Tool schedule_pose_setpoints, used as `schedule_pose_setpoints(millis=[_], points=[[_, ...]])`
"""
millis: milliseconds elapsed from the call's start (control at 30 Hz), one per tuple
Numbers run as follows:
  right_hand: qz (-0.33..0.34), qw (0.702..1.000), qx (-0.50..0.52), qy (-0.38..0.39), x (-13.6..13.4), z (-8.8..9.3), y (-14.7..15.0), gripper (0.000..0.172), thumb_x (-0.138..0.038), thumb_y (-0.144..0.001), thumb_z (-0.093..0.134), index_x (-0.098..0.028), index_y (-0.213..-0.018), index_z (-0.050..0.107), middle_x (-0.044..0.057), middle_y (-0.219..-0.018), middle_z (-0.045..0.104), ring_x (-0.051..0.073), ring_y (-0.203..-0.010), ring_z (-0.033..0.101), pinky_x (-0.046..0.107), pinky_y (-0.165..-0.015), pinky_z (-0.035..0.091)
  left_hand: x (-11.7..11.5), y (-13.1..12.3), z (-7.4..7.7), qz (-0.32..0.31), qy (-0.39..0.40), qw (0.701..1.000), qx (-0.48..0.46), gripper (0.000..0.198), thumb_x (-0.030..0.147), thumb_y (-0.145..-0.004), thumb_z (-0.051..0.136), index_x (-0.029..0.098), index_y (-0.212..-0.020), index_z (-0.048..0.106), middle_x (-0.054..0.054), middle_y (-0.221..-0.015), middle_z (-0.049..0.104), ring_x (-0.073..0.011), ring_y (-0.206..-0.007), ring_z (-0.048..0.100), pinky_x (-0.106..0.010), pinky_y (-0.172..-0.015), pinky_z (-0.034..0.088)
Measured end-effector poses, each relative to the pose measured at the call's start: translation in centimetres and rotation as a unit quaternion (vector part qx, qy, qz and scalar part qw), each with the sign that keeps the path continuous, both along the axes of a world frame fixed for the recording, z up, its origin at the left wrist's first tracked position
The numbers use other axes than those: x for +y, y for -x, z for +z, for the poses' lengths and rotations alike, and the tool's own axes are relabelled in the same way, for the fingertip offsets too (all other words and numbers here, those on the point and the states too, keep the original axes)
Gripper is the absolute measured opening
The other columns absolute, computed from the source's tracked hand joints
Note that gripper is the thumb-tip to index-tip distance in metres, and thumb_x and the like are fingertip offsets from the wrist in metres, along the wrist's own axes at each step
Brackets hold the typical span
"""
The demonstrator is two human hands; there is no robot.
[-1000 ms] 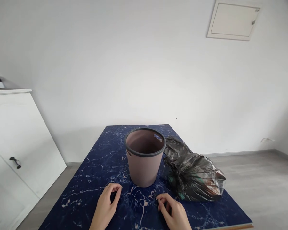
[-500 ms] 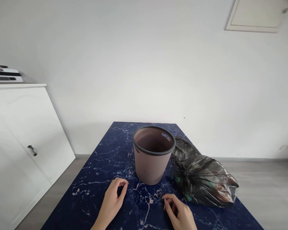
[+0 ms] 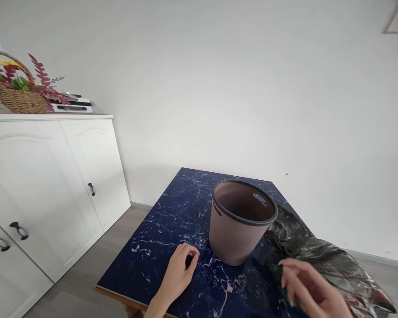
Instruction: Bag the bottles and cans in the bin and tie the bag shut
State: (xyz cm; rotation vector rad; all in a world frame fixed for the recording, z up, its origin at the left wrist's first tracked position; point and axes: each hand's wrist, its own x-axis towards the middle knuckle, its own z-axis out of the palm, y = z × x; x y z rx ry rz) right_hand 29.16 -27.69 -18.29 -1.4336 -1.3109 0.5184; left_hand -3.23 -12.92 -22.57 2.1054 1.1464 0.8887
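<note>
A brownish-mauve trash bin (image 3: 234, 243) with a dark grey rim stands upright on the blue marbled table (image 3: 172, 212). Its mouth faces up, and a blue-and-white sticker shows on the inner wall. My left hand (image 3: 177, 274) rests on the table left of the bin, fingers curled in and thumb tip against them, with nothing visible in them. To the bin's right lies a full black garbage bag (image 3: 331, 256), shiny and crumpled. In front of the bag hovers my right hand (image 3: 313, 287), slightly blurred, its bent fingers apart and holding nothing visible.
On the left stands a white cabinet (image 3: 76, 176) with black handles. A wicker basket (image 3: 23, 100) of flowers and a white device (image 3: 74, 106) sit on top. Beyond the table is a plain white wall (image 3: 212, 97). Grey flooring (image 3: 86, 265) shows beside the cabinet.
My view has turned to the left, bringing more of the cabinet and the flower basket in. My right hand has lifted and moved right to the garbage bag. My left hand keeps its pose.
</note>
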Motion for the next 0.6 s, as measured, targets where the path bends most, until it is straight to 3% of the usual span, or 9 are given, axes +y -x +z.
schedule_pose_setpoints(millis=[100,233,300,333,467,600], points=[[-0.076,0.995,0.004,-0.058,1.5,4.4,-2.9,0.040,-0.062,-0.094,0.070,-0.026,-0.108,0.073,0.006,-0.075,0.071,0.021,-0.057,0.064,0.030,-0.050,0.053,0.0,0.0,0.1,-0.004,-0.004,1.000,0.005,0.031,0.047,-0.110,0.048,0.027,-0.101,0.070,-0.008,-0.104,0.073,-0.0268,-0.102,0.071,-0.041,-0.093,0.058],[-0.153,0.985,-0.052,-0.051,6.0,6.8,-6.5,0.039,-0.059,-0.099,0.060,-0.024,-0.113,0.068,0.005,-0.079,0.072,0.022,-0.066,0.068,0.031,-0.059,0.054,0.2,-0.1,0.1,-0.007,-0.002,1.000,0.010,0.032,0.049,-0.110,0.048,0.027,-0.101,0.069,-0.007,-0.105,0.073,-0.0271,-0.103,0.070,-0.042,-0.095,0.057],[-0.182,0.961,-0.200,0.059,9.2,6.8,-8.4,0.036,-0.049,-0.104,0.050,-0.021,-0.117,0.069,0.010,-0.101,0.079,0.023,-0.083,0.076,0.033,-0.073,0.058,0.4,-0.1,0.1,-0.009,-0.007,1.000,0.011,0.033,0.050,-0.110,0.048,0.027,-0.100,0.069,-0.007,-0.104,0.073,-0.0273,-0.102,0.069,-0.042,-0.095,0.057],[-0.161,0.930,-0.294,0.151,10.8,6.5,-9.2,0.035,-0.042,-0.107,0.045,-0.022,-0.120,0.070,0.011,-0.112,0.079,0.023,-0.094,0.077,0.033,-0.082,0.058,0.6,-0.1,0.0,-0.010,-0.010,1.000,0.011,0.033,0.051,-0.109,0.047,0.027,-0.100,0.069,-0.008,-0.104,0.073,-0.0275,-0.102,0.069,-0.042,-0.095,0.057],[-0.129,0.869,-0.368,0.304,16.8,4.4,-11.1,0.017,-0.032,-0.101,0.069,-0.021,-0.111,0.076,0.012,-0.118,0.078,0.028,-0.110,0.074,0.039,-0.091,0.058,1.0,-0.2,-0.3,-0.012,-0.017,1.000,0.015,0.035,0.053,-0.109,0.047,0.027,-0.102,0.070,-0.008,-0.104,0.073,-0.0276,-0.102,0.069,-0.042,-0.095,0.058],[-0.102,0.804,-0.403,0.424,20.4,1.9,-11.5,0.036,-0.039,-0.103,0.073,-0.018,-0.132,0.068,0.010,-0.134,0.069,0.026,-0.114,0.071,0.048,-0.098,0.061,1.3,-0.1,-0.5,-0.006,-0.024,0.999,0.021,0.037,0.055,-0.109,0.048,0.028,-0.102,0.072,-0.008,-0.104,0.074,-0.0274,-0.101,0.071,-0.041,-0.094,0.059]])
